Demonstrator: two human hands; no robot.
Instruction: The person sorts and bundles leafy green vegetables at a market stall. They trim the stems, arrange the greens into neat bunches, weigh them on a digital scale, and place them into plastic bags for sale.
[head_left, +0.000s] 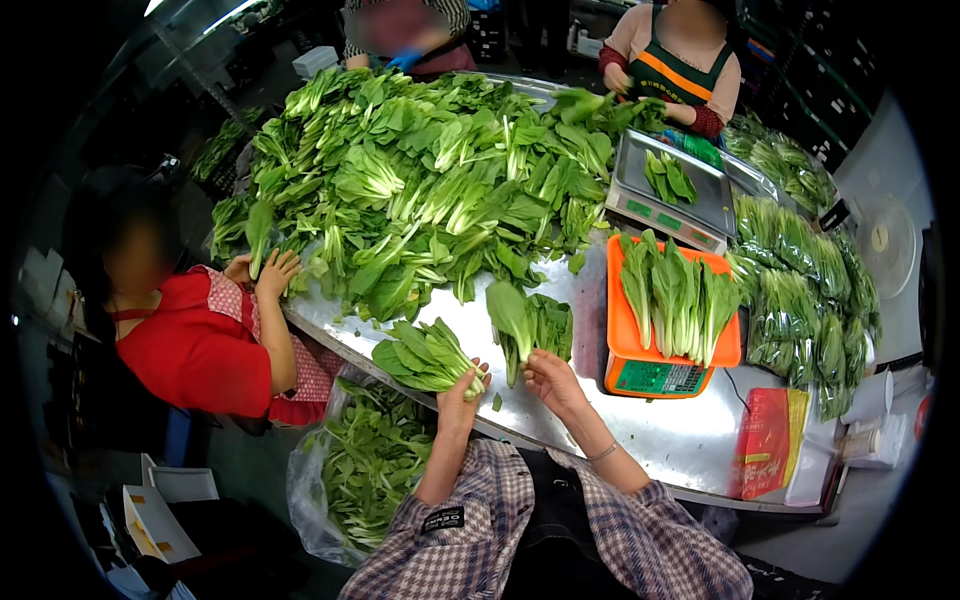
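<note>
My left hand (459, 401) is closed around the pale stems of a bunch of leafy greens (427, 356), whose leaves point up and left. To its right, the fingers of my right hand (553, 382) pinch the stem of a single leafy green (512, 311). More loose greens (553, 322) lie on the metal table just behind that hand. Several leafy stalks (675, 300) rest side by side on an orange digital scale (616, 330), right of my hands. Beyond them spreads a large heap of greens (442, 180).
A grey scale (622, 184) holds a few leaves. Bagged greens (787, 300) are stacked at the right, near a red and yellow bag (765, 442). A plastic bag of greens (375, 450) stands below the table edge. Co-workers stand at the left (195, 345) and across the table (675, 67).
</note>
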